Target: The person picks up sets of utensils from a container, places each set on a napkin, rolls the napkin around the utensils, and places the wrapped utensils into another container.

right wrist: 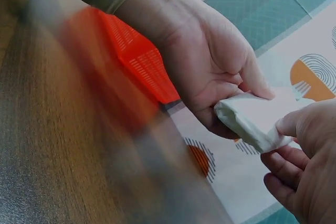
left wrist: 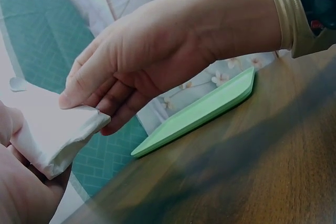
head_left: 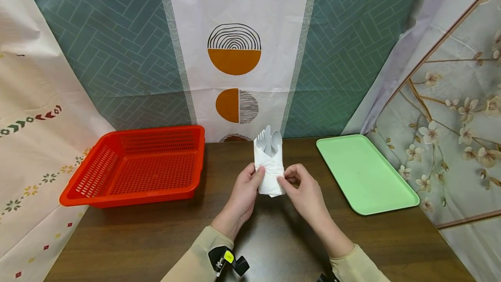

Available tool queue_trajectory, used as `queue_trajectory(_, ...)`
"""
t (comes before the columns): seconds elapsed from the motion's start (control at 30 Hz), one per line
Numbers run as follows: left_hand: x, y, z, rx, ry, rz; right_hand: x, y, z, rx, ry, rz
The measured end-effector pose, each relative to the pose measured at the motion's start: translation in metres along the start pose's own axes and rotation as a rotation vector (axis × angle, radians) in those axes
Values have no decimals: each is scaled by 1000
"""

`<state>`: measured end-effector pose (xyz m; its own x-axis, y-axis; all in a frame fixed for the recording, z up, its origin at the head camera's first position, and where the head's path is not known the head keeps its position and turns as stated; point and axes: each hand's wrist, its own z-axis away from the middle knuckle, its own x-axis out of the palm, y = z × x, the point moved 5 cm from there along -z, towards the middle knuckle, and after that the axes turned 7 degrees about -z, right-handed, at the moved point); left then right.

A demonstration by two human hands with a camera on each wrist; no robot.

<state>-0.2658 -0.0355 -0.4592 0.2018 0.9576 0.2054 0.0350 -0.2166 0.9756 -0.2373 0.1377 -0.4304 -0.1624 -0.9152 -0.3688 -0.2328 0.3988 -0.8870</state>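
Observation:
A white paper napkin is folded into a pocket around a fork, a knife and a spoon, whose grey upper ends stick out at the top. My left hand grips the pocket's left side, thumb on the front. On the right edge, my right hand pinches the napkin between thumb and fingers. In the right wrist view the napkin shows its folded lower end, with fork tines beyond it. The cutlery's lower parts are hidden inside.
A red plastic basket with perforated walls stands on the brown table at the left. At the right lies a light green tray. Patterned cloth hangs behind the table.

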Motion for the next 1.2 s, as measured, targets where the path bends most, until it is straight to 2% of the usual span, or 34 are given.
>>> queue_trajectory(0.73,3,-2,2,-13,-4,-19,0,-2,0,-38,12,-22)
queue_trajectory(0.87,4,-4,3,-35,-5,-57,0,-2,1,-44,14,-30)
queue_trajectory(1.03,6,-3,4,-30,-29,-114,0,-3,1,-48,13,-34)
queue_trajectory(1.2,7,0,5,-23,-34,-117,0,-4,1,-39,10,-34)
